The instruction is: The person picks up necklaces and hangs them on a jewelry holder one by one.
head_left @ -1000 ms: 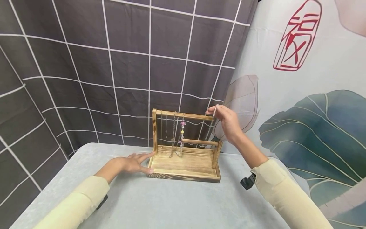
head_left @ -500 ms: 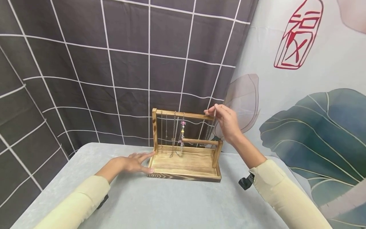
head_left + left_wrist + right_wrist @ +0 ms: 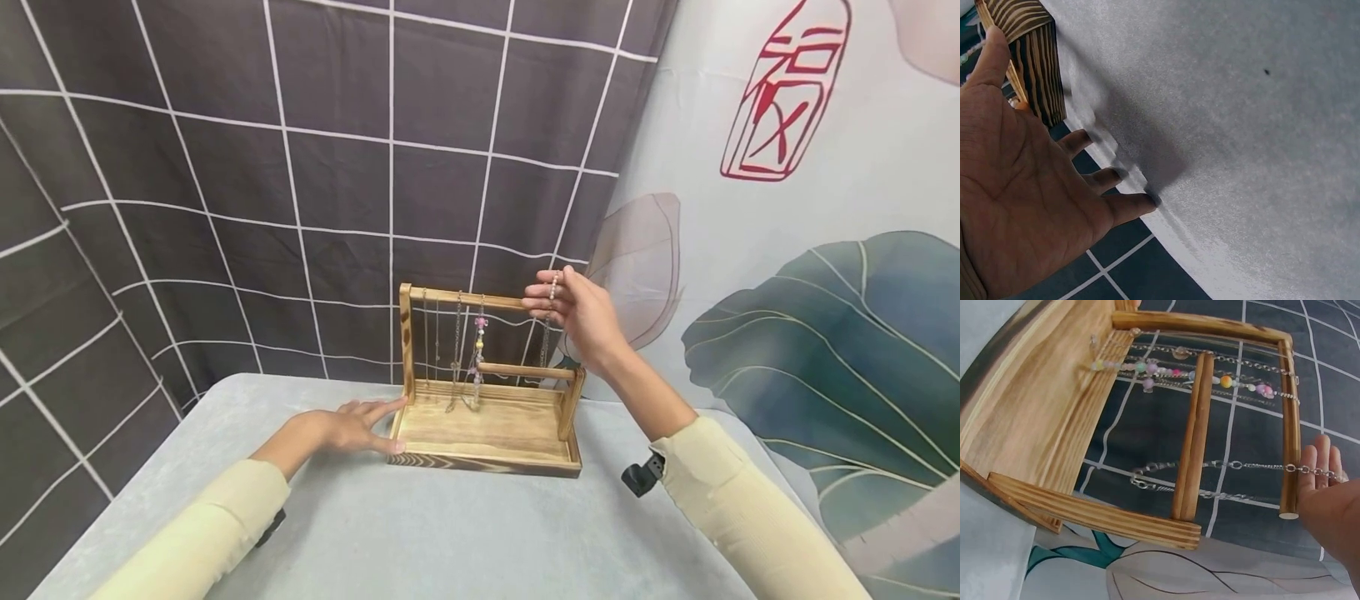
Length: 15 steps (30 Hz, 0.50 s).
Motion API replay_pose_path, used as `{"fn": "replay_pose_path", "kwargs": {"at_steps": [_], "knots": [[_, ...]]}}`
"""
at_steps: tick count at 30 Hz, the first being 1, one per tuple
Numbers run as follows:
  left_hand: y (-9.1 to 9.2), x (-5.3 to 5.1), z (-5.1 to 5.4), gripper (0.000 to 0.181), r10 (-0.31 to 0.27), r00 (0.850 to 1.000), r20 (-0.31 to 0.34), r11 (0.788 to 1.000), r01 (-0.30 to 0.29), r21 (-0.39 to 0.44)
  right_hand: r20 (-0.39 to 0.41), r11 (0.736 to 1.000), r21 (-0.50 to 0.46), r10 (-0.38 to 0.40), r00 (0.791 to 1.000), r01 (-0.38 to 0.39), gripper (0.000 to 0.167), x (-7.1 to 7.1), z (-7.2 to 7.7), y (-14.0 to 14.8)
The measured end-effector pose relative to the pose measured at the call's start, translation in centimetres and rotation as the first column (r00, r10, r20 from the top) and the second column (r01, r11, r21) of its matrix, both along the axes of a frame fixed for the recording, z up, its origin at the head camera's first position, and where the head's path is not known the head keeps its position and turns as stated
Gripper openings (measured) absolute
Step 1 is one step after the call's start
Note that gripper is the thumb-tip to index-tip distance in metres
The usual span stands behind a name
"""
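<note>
A wooden jewelry stand (image 3: 480, 425) with a tray base stands on the table. My left hand (image 3: 341, 429) rests against its left end, thumb at the front corner and index finger near the post. At the right end of the top bar (image 3: 491, 300), my right hand (image 3: 588, 317) holds a silver chain necklace (image 3: 1235, 465), with its beaded part (image 3: 552, 287) lying across the fingers. In the right wrist view, the chain's loop hangs past the lower bar (image 3: 1192, 437). A colorful beaded necklace (image 3: 480, 343) and several thin chains (image 3: 456, 333) hang from the top bar's left half.
A pale grey cloth covers the table (image 3: 465, 533). Behind the stand hangs a dark curtain (image 3: 337, 183) with a white grid. To the right is a white cloth with a printed leaf (image 3: 817, 333). The lower bar's post (image 3: 570, 406) rises at the tray's right end.
My right hand has moved slightly left and up along the top bar's end, its fingers spreading across it with the chain. The left hand and the stand have stayed in place.
</note>
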<state>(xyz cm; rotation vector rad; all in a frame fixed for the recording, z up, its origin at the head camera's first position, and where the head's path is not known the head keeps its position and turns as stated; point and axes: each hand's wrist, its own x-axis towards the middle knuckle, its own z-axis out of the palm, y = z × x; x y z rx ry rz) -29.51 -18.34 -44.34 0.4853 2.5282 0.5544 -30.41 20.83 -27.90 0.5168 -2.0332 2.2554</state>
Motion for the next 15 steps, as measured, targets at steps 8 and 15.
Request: {"fn": "replay_pose_path", "kwargs": {"at_steps": [8, 15], "knots": [[0.0, 0.1, 0.0, 0.124, 0.001, 1.000, 0.005, 1.000, -0.001, -0.003, 0.070, 0.998, 0.052, 0.035, 0.997, -0.039, 0.060, 0.1, 0.0, -0.7], [0.0, 0.1, 0.0, 0.123, -0.008, 1.000, -0.018, 1.000, 0.008, -0.001, 0.077, 0.996, 0.067, 0.054, 0.996, -0.059, 0.063, 0.2, -0.5, -1.2]]}}
